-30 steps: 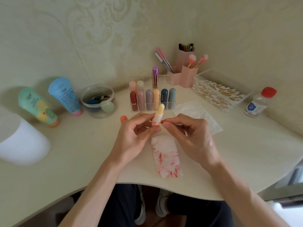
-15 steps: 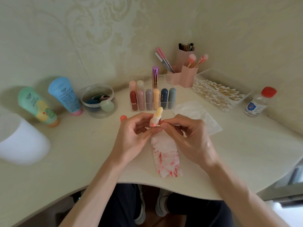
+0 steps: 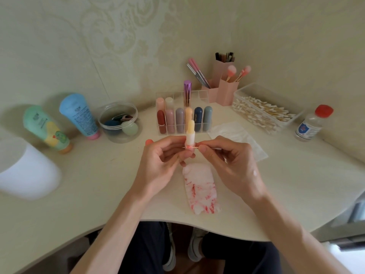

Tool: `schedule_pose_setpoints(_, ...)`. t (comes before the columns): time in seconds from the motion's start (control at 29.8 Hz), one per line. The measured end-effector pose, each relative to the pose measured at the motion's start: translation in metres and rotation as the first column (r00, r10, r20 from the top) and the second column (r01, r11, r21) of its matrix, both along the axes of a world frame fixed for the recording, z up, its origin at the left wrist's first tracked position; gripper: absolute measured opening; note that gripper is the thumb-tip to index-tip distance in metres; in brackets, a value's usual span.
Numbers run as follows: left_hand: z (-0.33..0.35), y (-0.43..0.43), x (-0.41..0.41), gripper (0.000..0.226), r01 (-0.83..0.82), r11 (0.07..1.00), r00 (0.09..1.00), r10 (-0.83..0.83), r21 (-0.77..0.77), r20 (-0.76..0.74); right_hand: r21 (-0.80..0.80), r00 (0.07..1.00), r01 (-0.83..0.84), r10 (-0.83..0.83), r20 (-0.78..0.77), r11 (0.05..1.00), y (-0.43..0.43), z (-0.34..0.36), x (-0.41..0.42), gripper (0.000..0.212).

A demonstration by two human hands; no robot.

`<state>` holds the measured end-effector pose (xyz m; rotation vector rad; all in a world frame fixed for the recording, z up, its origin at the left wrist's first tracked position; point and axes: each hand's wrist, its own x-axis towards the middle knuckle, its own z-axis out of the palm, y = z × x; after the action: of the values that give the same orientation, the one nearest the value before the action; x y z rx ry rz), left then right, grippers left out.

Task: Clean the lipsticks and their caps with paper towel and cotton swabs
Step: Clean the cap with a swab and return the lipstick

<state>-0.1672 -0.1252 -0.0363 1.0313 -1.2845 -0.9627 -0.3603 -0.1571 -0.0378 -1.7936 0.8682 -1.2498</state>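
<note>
Item 1. Left hand [image 3: 164,159]: fingers curled round the lower barrel of an uncapped lipstick [image 3: 190,133], held upright above the worktop [image 3: 79,194]. The stick is pale yellow over a white barrel with a pink collar.

Item 2. Right hand [image 3: 231,161]: thumb and forefinger pinch a cotton swab [image 3: 197,147], held level. Its reddened tip touches the lipstick at the collar.

Item 3. Paper towel [image 3: 201,190]: flat on the worktop just below both hands, white, streaked with red.

Item 4. Orange-red rounded piece [image 3: 149,142]: on the worktop behind the left hand, mostly hidden; cannot tell what it is.

Item 5. Clear organiser [image 3: 197,93]: behind the hands. The front row holds six capped tubes standing upright: red, pink, grey, orange, navy and grey-green. The back row holds two pale tubes and a purple metallic tube [image 3: 187,92].

Item 6. Pink brush holders [image 3: 227,89]: in the corner, with brushes standing in them.

Item 7. Clear box [image 3: 243,89]: right of the holders, full of swabs.

Item 8. Bottle with red cap [image 3: 312,125]: far right, upright.

Item 9. Clear wrapper [image 3: 237,135]: flat, between the swab box and the right hand.

Item 10. Round clear tub [image 3: 118,121]: left of the organiser, with sponges inside.

Item 11. Blue tube [image 3: 79,115] and green tube [image 3: 46,127]: leaning against the wall, caps down.

Item 12. White blurred object [image 3: 25,169]: far left edge.
</note>
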Motion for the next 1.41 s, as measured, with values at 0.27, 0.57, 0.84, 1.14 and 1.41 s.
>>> schedule_pose_setpoints(0.27,-0.002,-0.001,0.002,0.032,-0.009,1.000,0.999,0.008,0.013,0.031,-0.003,0.999,-0.022,0.022,-0.028,1.000,0.002,-0.002,0.004,0.012)
schedule_pose_setpoints(0.57,-0.005,-0.002,0.003,0.038,0.044,0.998,0.998,-0.045,0.038,0.040,-0.029,0.999,-0.002,0.000,-0.035,1.000,0.001,-0.001,0.001,0.011)
schedule_pose_setpoints(0.84,0.001,0.003,0.002,0.029,-0.004,0.999,1.000,0.003,0.038,0.010,-0.042,0.986,0.136,-0.139,-0.090,0.990,-0.005,-0.001,-0.005,0.009)
schedule_pose_setpoints(1.14,0.003,-0.001,-0.003,0.019,-0.128,0.987,0.979,0.112,0.092,0.168,-0.009,0.936,0.346,-0.345,-0.070,0.938,-0.007,0.002,-0.010,0.009)
schedule_pose_setpoints(1.41,0.002,-0.034,-0.017,0.017,-0.352,0.935,0.786,0.267,0.049,0.558,0.050,0.896,0.444,-0.444,-0.020,0.895,-0.009,0.003,-0.013,0.018)
